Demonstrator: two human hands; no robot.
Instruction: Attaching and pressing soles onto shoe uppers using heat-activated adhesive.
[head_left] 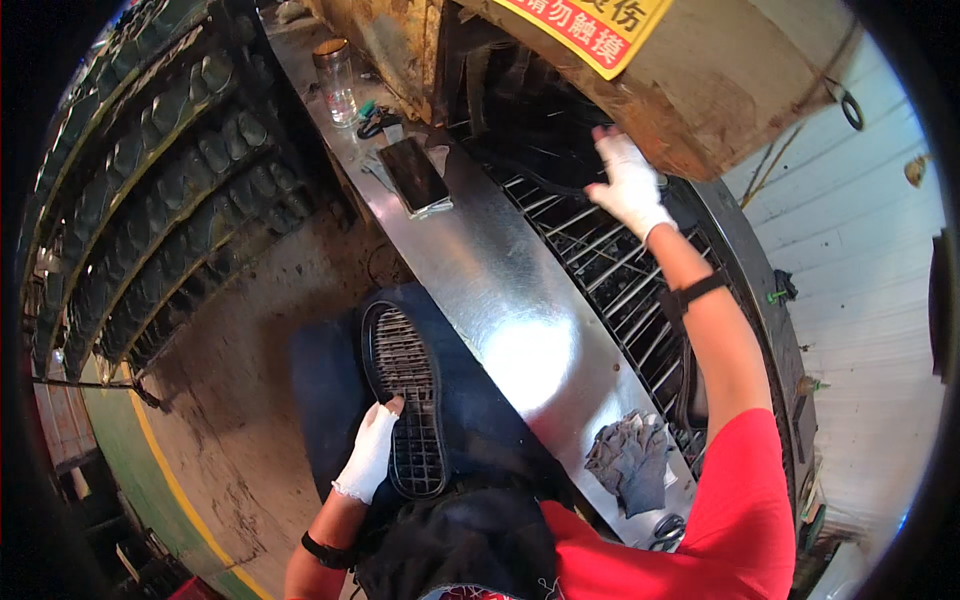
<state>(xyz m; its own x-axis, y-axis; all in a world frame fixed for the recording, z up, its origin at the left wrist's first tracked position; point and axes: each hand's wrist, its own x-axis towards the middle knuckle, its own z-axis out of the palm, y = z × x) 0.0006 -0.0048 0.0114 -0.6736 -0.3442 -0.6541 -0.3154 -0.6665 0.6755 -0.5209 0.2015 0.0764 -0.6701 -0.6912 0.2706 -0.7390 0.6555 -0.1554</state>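
A black shoe sole (407, 375) with a ribbed, grid-like inner face lies lengthwise on my dark blue lap. My left hand (368, 452), in a white glove with bare fingertips, grips its left edge near the middle, thumb over the rim. Over the metal-rod conveyor (610, 270), my right hand (630, 185) stretches out in a similar glove, thumb and fingers apart. It is close to the dark machine opening, beside a black shape (545, 175) too dark to make out.
A shiny metal ledge (470, 270) carries a phone (412, 175), a glass jar (336, 85), scissors (378, 122) and grey gloves (632, 462). A rack (180, 150) of dark soles stands left. The rusty machine hood (690, 110) overhangs the conveyor.
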